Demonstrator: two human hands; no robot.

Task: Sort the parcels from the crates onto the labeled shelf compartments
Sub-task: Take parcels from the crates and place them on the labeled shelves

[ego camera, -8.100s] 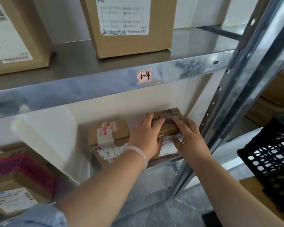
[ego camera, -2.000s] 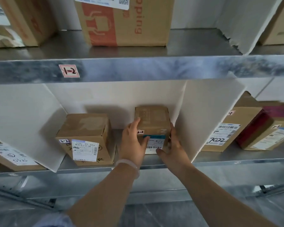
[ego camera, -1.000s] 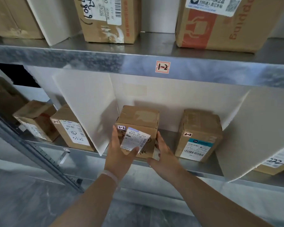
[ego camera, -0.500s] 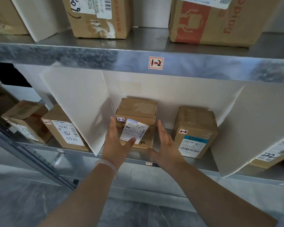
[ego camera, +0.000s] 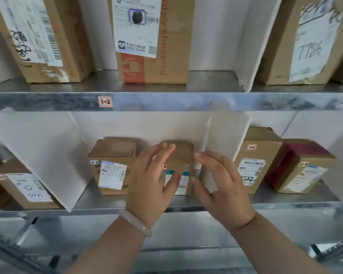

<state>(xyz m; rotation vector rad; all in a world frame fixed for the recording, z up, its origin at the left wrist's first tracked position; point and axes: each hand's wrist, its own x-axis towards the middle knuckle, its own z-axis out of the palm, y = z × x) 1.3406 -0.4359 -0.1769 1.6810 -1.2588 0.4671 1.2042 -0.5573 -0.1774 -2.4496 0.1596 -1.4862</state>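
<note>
On the lower shelf (ego camera: 285,206), small parcel (ego camera: 183,155) is flanked by left hand (ego camera: 149,186) and right hand (ego camera: 222,191); fingers are spread loosely, contact cannot be told.

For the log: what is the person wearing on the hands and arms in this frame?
Neither the left hand nor the right hand is gloved, and no sleeve shows on either forearm. A pale, milky, smooth bangle sits on the left wrist; the right wrist has nothing on it. The fingers are too blurred to tell rings.
</note>
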